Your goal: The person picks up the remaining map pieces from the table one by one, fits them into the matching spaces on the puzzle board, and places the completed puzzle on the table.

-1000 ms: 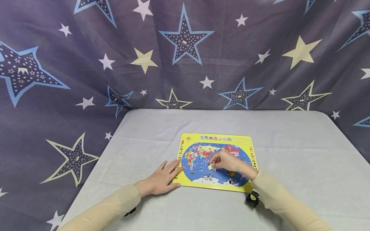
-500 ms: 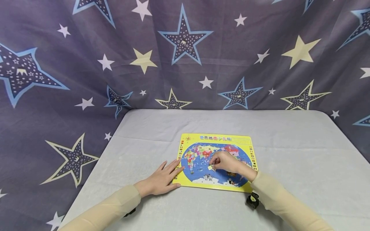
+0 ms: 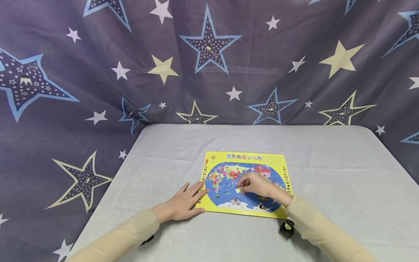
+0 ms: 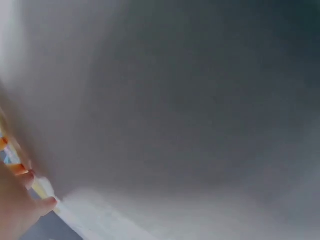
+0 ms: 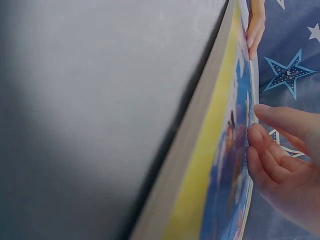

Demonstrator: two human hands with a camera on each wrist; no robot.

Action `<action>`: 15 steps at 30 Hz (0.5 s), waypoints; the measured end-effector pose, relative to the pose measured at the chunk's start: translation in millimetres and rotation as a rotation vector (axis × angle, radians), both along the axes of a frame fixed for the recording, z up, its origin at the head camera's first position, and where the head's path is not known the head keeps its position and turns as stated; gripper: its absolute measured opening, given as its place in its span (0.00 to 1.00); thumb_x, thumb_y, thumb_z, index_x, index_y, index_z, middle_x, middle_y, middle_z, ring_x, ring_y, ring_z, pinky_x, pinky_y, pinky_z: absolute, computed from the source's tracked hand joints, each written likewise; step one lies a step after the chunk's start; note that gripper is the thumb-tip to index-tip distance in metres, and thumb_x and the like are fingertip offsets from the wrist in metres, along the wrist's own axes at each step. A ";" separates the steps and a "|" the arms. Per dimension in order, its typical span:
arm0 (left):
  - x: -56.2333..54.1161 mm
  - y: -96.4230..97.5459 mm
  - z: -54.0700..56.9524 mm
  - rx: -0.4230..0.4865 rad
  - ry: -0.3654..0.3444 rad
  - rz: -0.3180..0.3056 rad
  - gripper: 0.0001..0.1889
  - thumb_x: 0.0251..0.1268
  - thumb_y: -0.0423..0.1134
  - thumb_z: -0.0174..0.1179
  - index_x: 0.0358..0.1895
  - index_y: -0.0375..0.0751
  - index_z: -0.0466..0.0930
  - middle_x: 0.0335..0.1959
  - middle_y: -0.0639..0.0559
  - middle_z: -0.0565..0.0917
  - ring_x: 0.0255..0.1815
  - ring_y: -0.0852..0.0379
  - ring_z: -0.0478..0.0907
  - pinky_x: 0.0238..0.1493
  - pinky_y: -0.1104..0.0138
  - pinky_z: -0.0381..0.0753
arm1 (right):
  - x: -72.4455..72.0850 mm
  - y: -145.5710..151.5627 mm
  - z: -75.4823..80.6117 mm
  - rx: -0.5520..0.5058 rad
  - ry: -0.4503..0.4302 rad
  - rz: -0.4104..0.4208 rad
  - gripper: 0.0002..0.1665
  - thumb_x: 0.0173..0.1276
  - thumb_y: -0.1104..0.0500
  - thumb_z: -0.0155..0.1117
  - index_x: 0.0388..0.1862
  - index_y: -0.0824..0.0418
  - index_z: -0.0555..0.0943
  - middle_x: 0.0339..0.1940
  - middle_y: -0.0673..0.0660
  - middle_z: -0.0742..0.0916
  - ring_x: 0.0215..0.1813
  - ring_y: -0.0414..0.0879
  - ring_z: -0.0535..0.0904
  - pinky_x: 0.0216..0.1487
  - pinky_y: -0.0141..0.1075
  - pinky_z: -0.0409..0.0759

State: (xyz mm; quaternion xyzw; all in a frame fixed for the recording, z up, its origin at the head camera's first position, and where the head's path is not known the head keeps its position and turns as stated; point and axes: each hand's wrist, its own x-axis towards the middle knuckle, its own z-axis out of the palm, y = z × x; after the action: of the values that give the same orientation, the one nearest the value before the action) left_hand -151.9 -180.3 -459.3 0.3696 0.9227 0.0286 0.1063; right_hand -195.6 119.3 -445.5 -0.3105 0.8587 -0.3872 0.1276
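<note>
A yellow-bordered world map puzzle [image 3: 243,214] lies flat on the table, with a blue oval sea and coloured continents. My left hand [image 3: 180,206] is spread at its left edge, fingertips over the yellow border and thumb beside the near corner. Over the lower middle of the map, my right hand [image 3: 256,183] has its fingers curled, thumb and fingertips pinching a small pale yellow map piece [image 3: 238,190] at the board. The hand partly hides that piece. In the right wrist view, the same hand's fingertips [image 5: 256,134] are right at the map's surface.
A light grey cloth covers the table [image 3: 343,163]. Behind and to the left hangs a dark curtain [image 3: 229,109] with a star pattern. Under the right sleeve a black wrist device [image 3: 287,229] shows near the puzzle's lower right corner.
My right hand has shifted very slightly at the pale yellow piece, covering a bit more of it. The left hand and the puzzle stay where they were.
</note>
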 end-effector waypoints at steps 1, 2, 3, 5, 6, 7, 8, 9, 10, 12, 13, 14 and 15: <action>-0.3 0.2 1.3 -0.008 0.001 -0.001 0.35 0.63 0.64 0.33 0.70 0.50 0.47 0.71 0.47 0.43 0.70 0.53 0.41 0.65 0.51 0.43 | 0.0 0.2 0.4 -0.003 -0.005 0.001 0.05 0.56 0.67 0.63 0.33 0.61 0.82 0.32 0.53 0.82 0.31 0.40 0.76 0.29 0.29 0.75; -0.6 0.5 2.7 -0.015 0.002 -0.002 0.35 0.63 0.64 0.34 0.69 0.50 0.48 0.71 0.47 0.43 0.70 0.53 0.41 0.65 0.51 0.43 | 0.0 0.5 1.2 -0.004 -0.008 0.002 0.06 0.56 0.67 0.63 0.33 0.61 0.82 0.32 0.53 0.82 0.31 0.40 0.76 0.30 0.29 0.75; -0.9 1.0 4.4 -0.020 0.003 -0.004 0.35 0.63 0.64 0.35 0.69 0.49 0.49 0.71 0.46 0.44 0.70 0.52 0.42 0.65 0.50 0.43 | 0.0 0.9 1.9 -0.004 -0.010 0.004 0.06 0.56 0.67 0.62 0.34 0.61 0.82 0.32 0.53 0.82 0.31 0.41 0.76 0.30 0.29 0.75; -1.4 1.9 8.1 -0.031 0.004 -0.003 0.35 0.62 0.63 0.37 0.69 0.49 0.51 0.70 0.46 0.46 0.70 0.52 0.44 0.65 0.50 0.44 | -0.2 2.0 3.3 -0.011 -0.009 0.013 0.07 0.56 0.67 0.62 0.35 0.63 0.82 0.33 0.54 0.82 0.32 0.41 0.77 0.31 0.29 0.75; -1.6 2.5 10.0 -0.034 0.005 -0.002 0.35 0.62 0.63 0.39 0.68 0.49 0.52 0.70 0.46 0.47 0.69 0.52 0.45 0.65 0.50 0.45 | -0.4 2.6 3.9 -0.015 -0.009 0.014 0.07 0.56 0.67 0.62 0.35 0.63 0.82 0.33 0.54 0.82 0.33 0.41 0.77 0.32 0.29 0.76; -1.8 3.1 12.1 -0.039 0.006 -0.001 0.35 0.61 0.63 0.40 0.68 0.49 0.53 0.70 0.46 0.48 0.69 0.52 0.46 0.65 0.50 0.46 | -0.5 3.2 4.7 -0.021 -0.006 0.018 0.08 0.56 0.67 0.62 0.36 0.64 0.82 0.34 0.54 0.83 0.33 0.42 0.77 0.33 0.29 0.76; -2.1 3.8 14.0 -0.041 0.005 0.001 0.35 0.61 0.63 0.41 0.68 0.48 0.54 0.70 0.46 0.49 0.69 0.52 0.47 0.64 0.50 0.46 | -0.4 3.9 5.7 -0.024 -0.001 0.019 0.08 0.56 0.67 0.62 0.36 0.64 0.82 0.34 0.54 0.83 0.34 0.42 0.77 0.34 0.29 0.76; -2.6 4.7 15.8 -0.042 0.005 0.001 0.35 0.60 0.63 0.42 0.67 0.48 0.55 0.69 0.45 0.51 0.69 0.52 0.48 0.64 0.50 0.47 | -0.5 5.0 6.2 -0.031 0.007 0.022 0.08 0.55 0.68 0.62 0.36 0.64 0.82 0.34 0.55 0.83 0.35 0.43 0.78 0.35 0.29 0.76; -3.1 5.5 17.6 -0.040 0.005 0.002 0.35 0.60 0.63 0.44 0.67 0.47 0.57 0.69 0.45 0.52 0.68 0.52 0.49 0.64 0.50 0.48 | -0.3 5.9 7.2 -0.034 0.013 0.020 0.09 0.55 0.67 0.63 0.36 0.65 0.82 0.34 0.55 0.83 0.35 0.43 0.78 0.36 0.29 0.76; -4.5 7.3 21.0 -0.034 0.011 0.001 0.35 0.59 0.62 0.47 0.65 0.46 0.60 0.68 0.44 0.55 0.67 0.51 0.52 0.63 0.49 0.51 | 0.1 8.4 9.1 -0.035 0.022 0.010 0.09 0.54 0.67 0.63 0.36 0.64 0.82 0.35 0.54 0.83 0.36 0.44 0.78 0.37 0.29 0.76; -5.3 8.3 22.6 -0.031 0.014 0.003 0.34 0.58 0.61 0.48 0.64 0.45 0.61 0.67 0.44 0.57 0.67 0.51 0.54 0.63 0.49 0.52 | 0.4 9.9 10.2 -0.034 0.021 0.006 0.09 0.54 0.67 0.63 0.37 0.64 0.82 0.35 0.55 0.83 0.36 0.44 0.78 0.37 0.29 0.76; -6.2 9.1 23.9 -0.027 0.019 0.003 0.34 0.58 0.60 0.49 0.63 0.44 0.63 0.66 0.43 0.58 0.66 0.50 0.56 0.62 0.49 0.53 | 1.0 11.7 11.4 -0.030 0.022 -0.002 0.09 0.54 0.67 0.63 0.37 0.64 0.81 0.35 0.54 0.83 0.36 0.44 0.78 0.36 0.29 0.76; -7.2 9.9 25.3 -0.025 0.024 0.006 0.33 0.58 0.60 0.50 0.62 0.43 0.64 0.65 0.43 0.60 0.65 0.50 0.57 0.62 0.49 0.54 | 1.5 13.7 12.5 -0.024 0.028 -0.009 0.09 0.54 0.66 0.63 0.37 0.64 0.82 0.35 0.54 0.83 0.36 0.43 0.78 0.36 0.29 0.76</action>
State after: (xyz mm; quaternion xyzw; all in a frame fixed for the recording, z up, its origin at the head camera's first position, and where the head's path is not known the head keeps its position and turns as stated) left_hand -159.0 -170.3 -434.0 0.3658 0.9253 0.0132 0.0997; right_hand -194.1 133.0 -432.9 -0.3135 0.8572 -0.3934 0.1101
